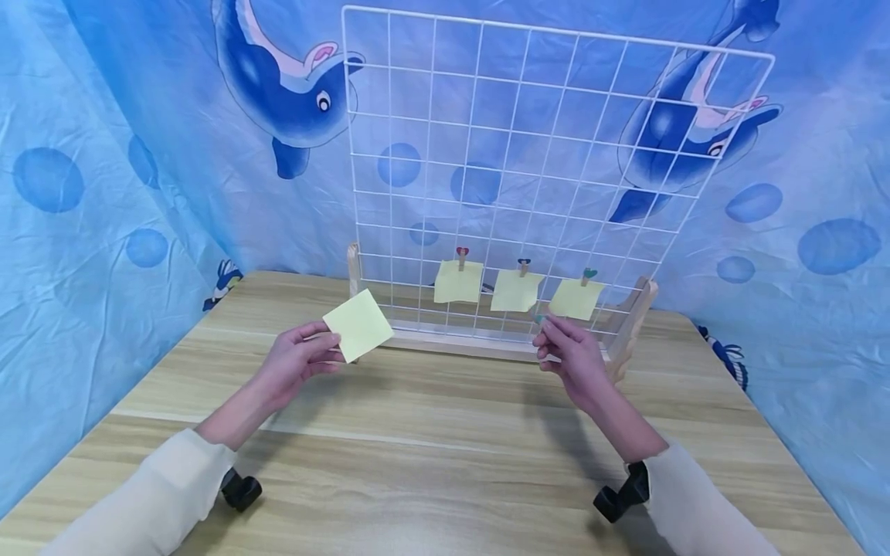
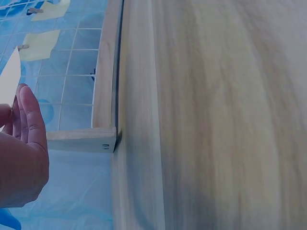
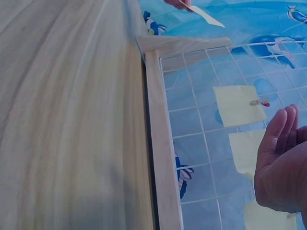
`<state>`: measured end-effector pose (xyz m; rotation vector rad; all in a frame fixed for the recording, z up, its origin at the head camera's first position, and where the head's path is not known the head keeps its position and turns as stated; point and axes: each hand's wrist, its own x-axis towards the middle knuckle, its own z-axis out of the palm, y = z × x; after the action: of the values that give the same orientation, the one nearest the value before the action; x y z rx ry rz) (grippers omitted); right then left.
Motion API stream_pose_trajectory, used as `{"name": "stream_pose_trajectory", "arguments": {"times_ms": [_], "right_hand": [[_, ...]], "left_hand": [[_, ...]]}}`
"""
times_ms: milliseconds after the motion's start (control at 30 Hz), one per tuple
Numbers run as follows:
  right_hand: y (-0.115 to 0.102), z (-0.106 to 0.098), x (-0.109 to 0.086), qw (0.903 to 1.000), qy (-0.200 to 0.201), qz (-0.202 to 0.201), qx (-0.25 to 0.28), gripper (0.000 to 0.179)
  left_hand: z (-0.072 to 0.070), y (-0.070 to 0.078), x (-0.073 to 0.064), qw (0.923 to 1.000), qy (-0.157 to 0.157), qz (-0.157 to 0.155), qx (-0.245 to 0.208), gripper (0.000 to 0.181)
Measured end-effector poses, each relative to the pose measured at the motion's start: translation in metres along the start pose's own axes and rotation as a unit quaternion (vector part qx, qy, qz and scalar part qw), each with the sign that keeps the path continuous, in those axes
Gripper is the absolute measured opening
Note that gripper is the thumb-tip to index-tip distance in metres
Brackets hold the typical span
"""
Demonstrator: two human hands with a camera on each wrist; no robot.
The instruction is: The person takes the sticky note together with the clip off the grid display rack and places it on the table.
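My left hand (image 1: 297,361) pinches a pale yellow sticky note (image 1: 359,326) between thumb and fingers, left of the white wire grid (image 1: 389,193). In the left wrist view the note (image 2: 9,79) appears nearly edge-on. My right hand (image 1: 574,357) pinches a small clip with a green end (image 1: 539,318) in front of the grid's lower right part; the fingers hide most of it. Three yellow notes hang low on the grid by small wooden clothespins: one with a red heart (image 1: 462,252), one with a dark blue heart (image 1: 524,263) and one with a green heart (image 1: 589,274).
The grid stands upright in a wooden base (image 1: 459,342) with side posts, towards the back of the wood-grain table (image 1: 417,463). Behind and around it hangs a blue curtain (image 1: 174,201) printed with dolphins. Black camera mounts (image 1: 240,489) sit at both wrists.
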<state>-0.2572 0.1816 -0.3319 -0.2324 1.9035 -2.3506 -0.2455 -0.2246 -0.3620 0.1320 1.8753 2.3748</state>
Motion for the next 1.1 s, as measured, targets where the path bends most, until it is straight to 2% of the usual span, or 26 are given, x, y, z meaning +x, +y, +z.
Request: {"name": "stream_pose_trajectory", "arguments": {"times_ms": [233, 567, 833, 1100], "right_hand": [[0.001, -0.013, -0.005, 0.9999, -0.008, 0.010, -0.009, 0.021], [0.002, -0.030, -0.013, 0.9988, -0.014, 0.028, -0.038, 0.016], [0.005, -0.052, -0.023, 0.9971, -0.007, 0.049, -0.057, 0.021], [0.010, -0.073, -0.034, 0.9949, 0.009, 0.073, -0.069, 0.019]], "left_hand": [[-0.010, -0.001, -0.004, 0.9991, -0.002, -0.006, 0.041, 0.013], [-0.023, 0.001, -0.012, 0.9957, -0.005, -0.004, 0.093, 0.023], [-0.035, 0.001, -0.017, 0.9871, -0.001, -0.008, 0.160, 0.037], [-0.053, -0.002, -0.018, 0.9750, -0.011, -0.010, 0.222, 0.048]]}}
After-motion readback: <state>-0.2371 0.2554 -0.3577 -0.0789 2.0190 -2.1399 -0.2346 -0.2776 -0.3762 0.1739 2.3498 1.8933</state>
